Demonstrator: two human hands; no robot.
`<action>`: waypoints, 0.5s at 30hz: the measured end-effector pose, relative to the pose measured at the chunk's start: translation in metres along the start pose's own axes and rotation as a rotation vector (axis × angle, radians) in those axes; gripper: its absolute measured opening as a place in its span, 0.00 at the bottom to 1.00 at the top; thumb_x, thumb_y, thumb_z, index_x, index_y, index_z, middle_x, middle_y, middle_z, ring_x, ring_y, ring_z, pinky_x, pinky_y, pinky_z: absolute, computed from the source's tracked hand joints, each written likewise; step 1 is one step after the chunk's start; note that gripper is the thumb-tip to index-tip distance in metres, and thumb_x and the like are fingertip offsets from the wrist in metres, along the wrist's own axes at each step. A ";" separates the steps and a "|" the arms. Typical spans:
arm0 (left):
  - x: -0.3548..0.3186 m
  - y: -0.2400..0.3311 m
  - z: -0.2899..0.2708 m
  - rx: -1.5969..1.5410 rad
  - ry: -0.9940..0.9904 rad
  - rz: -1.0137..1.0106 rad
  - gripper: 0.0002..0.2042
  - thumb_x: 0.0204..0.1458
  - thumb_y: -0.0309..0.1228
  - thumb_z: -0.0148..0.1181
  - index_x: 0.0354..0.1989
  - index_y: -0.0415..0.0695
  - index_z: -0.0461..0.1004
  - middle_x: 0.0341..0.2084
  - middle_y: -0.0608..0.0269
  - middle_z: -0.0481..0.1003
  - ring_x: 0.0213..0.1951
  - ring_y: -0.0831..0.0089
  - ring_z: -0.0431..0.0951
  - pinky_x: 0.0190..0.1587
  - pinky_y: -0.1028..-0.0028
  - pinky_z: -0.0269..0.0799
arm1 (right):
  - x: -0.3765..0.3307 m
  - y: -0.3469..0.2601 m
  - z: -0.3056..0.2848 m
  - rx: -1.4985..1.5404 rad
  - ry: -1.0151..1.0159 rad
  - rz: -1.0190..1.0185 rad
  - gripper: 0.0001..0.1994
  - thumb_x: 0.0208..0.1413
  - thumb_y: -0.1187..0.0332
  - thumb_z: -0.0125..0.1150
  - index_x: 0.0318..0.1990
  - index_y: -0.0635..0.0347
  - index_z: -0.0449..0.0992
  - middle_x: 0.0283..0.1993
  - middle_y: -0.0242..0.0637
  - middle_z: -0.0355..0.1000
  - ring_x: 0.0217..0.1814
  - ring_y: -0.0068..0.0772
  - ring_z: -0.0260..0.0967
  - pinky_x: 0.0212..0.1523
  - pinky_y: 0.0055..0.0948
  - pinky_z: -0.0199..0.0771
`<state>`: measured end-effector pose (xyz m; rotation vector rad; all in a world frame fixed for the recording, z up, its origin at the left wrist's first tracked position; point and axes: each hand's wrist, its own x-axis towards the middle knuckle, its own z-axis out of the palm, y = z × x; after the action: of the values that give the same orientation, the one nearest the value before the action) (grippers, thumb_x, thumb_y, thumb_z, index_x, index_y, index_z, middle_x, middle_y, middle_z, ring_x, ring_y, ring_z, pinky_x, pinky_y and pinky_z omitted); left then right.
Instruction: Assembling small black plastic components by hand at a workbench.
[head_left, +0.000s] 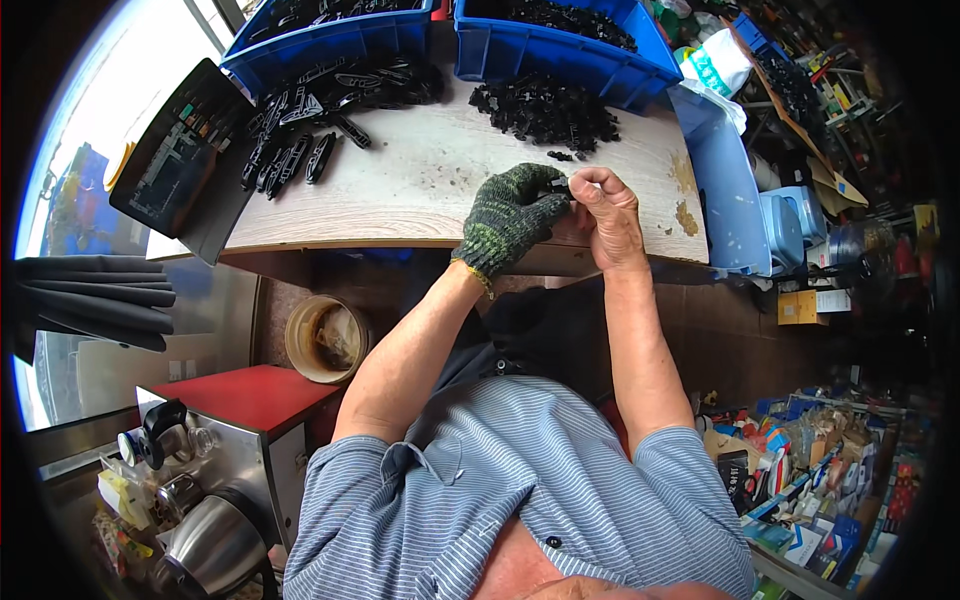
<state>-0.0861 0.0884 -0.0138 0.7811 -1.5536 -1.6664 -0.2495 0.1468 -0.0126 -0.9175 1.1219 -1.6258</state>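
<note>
- Left hand, in a dark green knit glove, pinched a small black piece between thumb and fingers.
- Right hand, bare, was right beside it – fingers curled, thumb bent toward the piece; couldn't tell whether it gripped anything.
- Black piece sat at the left glove's fingertips, between the two hands, above the near edge of the table.
- Just beyond the hands: a few loose black bits, then a heap of small black parts.
- Behind that heap, farther from the hands: a blue bin with more dark parts inside.
- Left of the hands, farther out: a pile of long black parts, several single long pieces nearer, and a second blue bin behind.
- Well left of the gloved hand: a dark upright panel at the table's side.
- Right of the bare hand, past the table end: a light blue tub.
- Below and left of the hands – a round bucket and a red-topped cabinet.
</note>
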 end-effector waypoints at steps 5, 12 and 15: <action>-0.004 0.018 0.001 -0.199 0.014 -0.159 0.15 0.57 0.35 0.66 0.48 0.39 0.77 0.32 0.63 0.79 0.29 0.78 0.78 0.29 0.77 0.77 | 0.000 0.002 -0.005 0.042 -0.076 0.044 0.08 0.58 0.65 0.70 0.41 0.53 0.79 0.29 0.22 0.72 0.21 0.14 0.64 0.27 0.18 0.70; -0.005 0.016 0.003 -0.199 0.139 -0.133 0.13 0.57 0.35 0.66 0.40 0.37 0.79 0.24 0.63 0.78 0.22 0.78 0.76 0.25 0.77 0.72 | 0.002 -0.007 0.008 -0.080 -0.009 0.070 0.10 0.59 0.62 0.68 0.41 0.57 0.77 0.24 0.24 0.70 0.18 0.18 0.65 0.25 0.22 0.75; -0.006 0.015 0.004 -0.201 0.183 -0.113 0.12 0.56 0.34 0.66 0.40 0.37 0.79 0.23 0.63 0.77 0.22 0.78 0.75 0.25 0.77 0.71 | 0.002 -0.017 0.012 -0.148 -0.004 0.147 0.12 0.57 0.58 0.68 0.34 0.56 0.75 0.19 0.24 0.66 0.17 0.18 0.64 0.25 0.24 0.77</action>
<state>-0.0845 0.0953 0.0015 0.8997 -1.2156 -1.7480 -0.2434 0.1447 0.0072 -0.9097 1.2902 -1.4361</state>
